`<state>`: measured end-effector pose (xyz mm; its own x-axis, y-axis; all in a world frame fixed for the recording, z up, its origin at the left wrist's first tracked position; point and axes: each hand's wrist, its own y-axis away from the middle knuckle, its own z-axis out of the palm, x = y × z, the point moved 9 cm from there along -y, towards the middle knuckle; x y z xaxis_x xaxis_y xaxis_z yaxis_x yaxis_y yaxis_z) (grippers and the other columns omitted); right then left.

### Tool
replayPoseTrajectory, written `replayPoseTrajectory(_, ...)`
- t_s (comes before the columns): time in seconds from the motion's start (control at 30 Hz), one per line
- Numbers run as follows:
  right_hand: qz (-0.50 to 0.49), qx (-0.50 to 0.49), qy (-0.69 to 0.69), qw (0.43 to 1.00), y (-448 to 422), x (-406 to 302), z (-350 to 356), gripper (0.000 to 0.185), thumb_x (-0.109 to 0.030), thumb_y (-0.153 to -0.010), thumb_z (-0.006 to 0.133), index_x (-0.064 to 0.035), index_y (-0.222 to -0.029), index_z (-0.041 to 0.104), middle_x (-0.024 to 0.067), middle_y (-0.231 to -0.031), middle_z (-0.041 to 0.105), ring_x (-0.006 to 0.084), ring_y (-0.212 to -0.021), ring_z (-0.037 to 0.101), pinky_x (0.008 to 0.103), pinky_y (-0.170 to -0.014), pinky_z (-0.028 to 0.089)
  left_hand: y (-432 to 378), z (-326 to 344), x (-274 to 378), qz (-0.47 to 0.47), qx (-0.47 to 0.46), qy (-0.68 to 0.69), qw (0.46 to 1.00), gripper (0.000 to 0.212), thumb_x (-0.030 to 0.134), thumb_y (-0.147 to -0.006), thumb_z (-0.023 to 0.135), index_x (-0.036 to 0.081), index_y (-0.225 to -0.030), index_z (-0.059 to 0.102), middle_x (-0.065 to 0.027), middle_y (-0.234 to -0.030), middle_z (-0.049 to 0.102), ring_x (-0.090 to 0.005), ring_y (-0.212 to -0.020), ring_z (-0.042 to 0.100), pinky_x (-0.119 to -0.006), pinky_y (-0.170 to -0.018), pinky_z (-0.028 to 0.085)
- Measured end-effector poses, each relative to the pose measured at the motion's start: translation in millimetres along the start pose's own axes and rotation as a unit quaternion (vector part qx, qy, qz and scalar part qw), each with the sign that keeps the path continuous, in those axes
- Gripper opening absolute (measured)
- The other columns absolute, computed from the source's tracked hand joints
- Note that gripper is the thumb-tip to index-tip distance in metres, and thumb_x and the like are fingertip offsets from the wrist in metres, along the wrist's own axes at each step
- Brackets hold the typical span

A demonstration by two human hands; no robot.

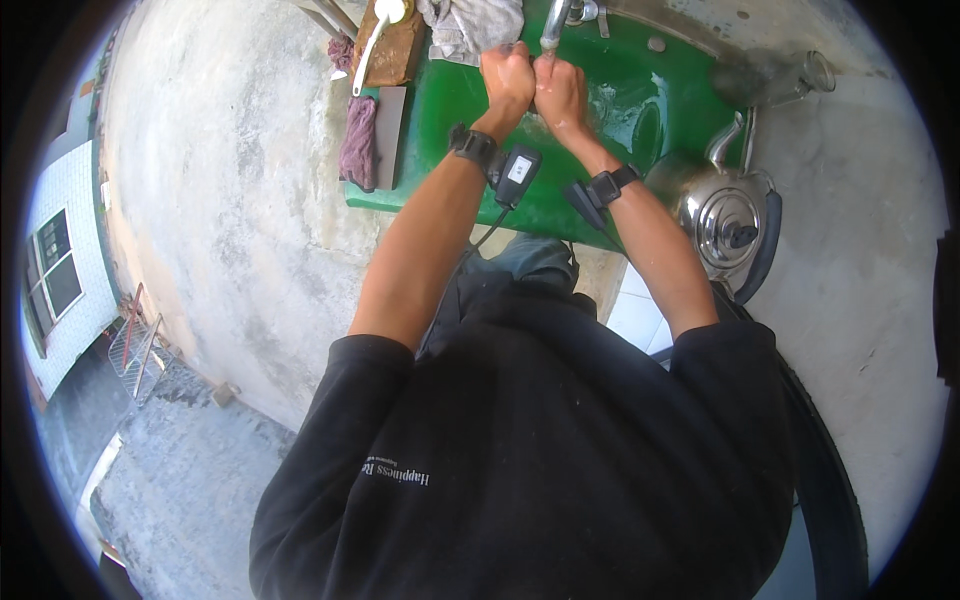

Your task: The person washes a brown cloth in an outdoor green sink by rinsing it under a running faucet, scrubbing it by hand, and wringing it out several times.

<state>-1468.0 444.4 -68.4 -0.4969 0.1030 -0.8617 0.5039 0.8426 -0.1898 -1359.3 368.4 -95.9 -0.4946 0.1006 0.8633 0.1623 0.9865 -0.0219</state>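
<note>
My left hand (pixel 510 79) and my right hand (pixel 561 91) are side by side over a green sink (pixel 465 150), both wet, with fingers curled into fists. A small dark patch shows between them, but whatever the fingers may enclose is hidden. Right above my right hand is the mouth of a metal faucet (pixel 553 30). A crumpled grey towel (pixel 480 26) lies just beyond my left hand. Water glistens on the green surface to the right of my hands.
At right stand a stainless steel kettle (pixel 724 221) and a clear glass jar (pixel 780 79), which seems to lie on its side. On the left are a purple cloth (pixel 358 142), a grey flat piece (pixel 390 135), a brown block (pixel 397 52) and a white-handled ladle (pixel 369 56).
</note>
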Motion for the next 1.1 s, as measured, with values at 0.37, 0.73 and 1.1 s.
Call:
replayPoseTrajectory(0.37,0.016,-0.087,-0.116,0.989,35.9,26.0,-0.4,0.031,-0.035,-0.089,0.06,-0.0047,-0.096,0.06,0.012,-0.077,0.065,0.0254,-0.063,0.062,0.0368,-0.053,0.047,37.8,38.7,-94.1,-0.393,-0.085,0.436,0.805,0.025,0.026,-0.093,0.055,0.003,-0.086,0.06,-0.0095,-0.077,0.059,-0.023,-0.069,0.057,-0.04,-0.066,0.049)
replayPoseTrajectory(0.73,0.364,-0.115,-0.48,0.79,53.9,93.3,-7.6,0.036,-0.033,-0.094,0.054,-0.0077,-0.12,0.059,0.0026,-0.109,0.063,0.0122,-0.095,0.058,0.0278,-0.083,0.043,48.7,8.3,-6.9,-0.296,-0.267,0.504,0.766,0.032,0.031,-0.098,0.046,0.006,-0.119,0.046,-0.0179,-0.124,0.048,-0.0333,-0.116,0.051,-0.055,-0.098,0.043)
replayPoseTrajectory(1.1,0.337,-0.065,-0.657,0.671,29.0,59.5,8.5,0.033,-0.024,-0.096,0.051,-0.0022,-0.121,0.055,0.0098,-0.116,0.061,0.0211,-0.106,0.059,0.0366,-0.094,0.046,63.0,-3.5,-24.9,-0.313,-0.217,0.32,0.867,0.032,0.02,-0.092,0.055,0.008,-0.121,0.048,-0.0124,-0.117,0.054,-0.0252,-0.105,0.056,-0.04,-0.088,0.049)
